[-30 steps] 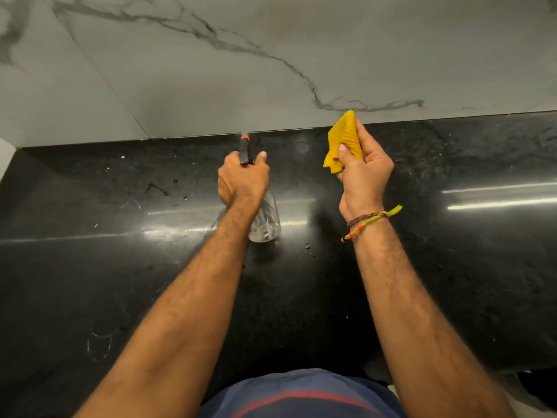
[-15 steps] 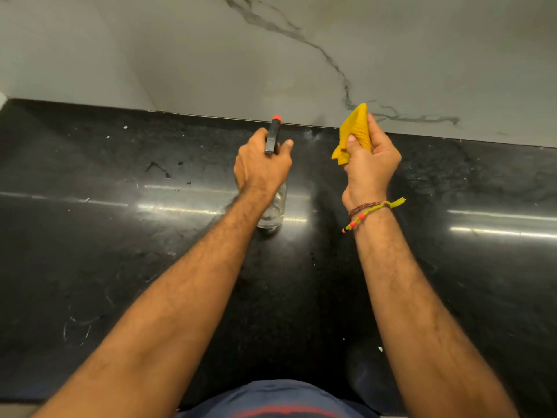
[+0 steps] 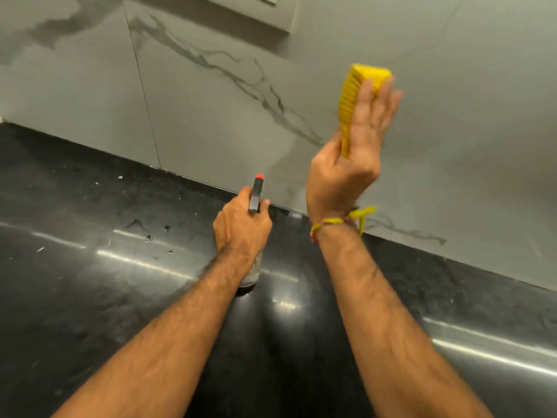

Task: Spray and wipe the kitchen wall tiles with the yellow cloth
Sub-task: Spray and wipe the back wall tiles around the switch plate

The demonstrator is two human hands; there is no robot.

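My right hand point(image 3: 355, 146) is raised against the marble-patterned wall tiles point(image 3: 211, 110), fingers spread flat, pressing the folded yellow cloth point(image 3: 349, 98) onto the tile. My left hand point(image 3: 241, 227) grips a clear spray bottle point(image 3: 251, 273) that stands on the black countertop; its black nozzle with a red tip point(image 3: 256, 191) points toward the wall. Most of the bottle is hidden behind my hand and wrist. A yellow and red thread band circles my right wrist.
The glossy black countertop point(image 3: 90, 282) runs along the wall, speckled with water drops and small white specks at the left. The grey edge of a cabinet or frame point(image 3: 256, 13) juts out high on the wall.
My right hand has lifted from above the counter up onto the wall tiles, opening flat over the cloth. The view has tilted upward. My left hand stays on the spray bottle.
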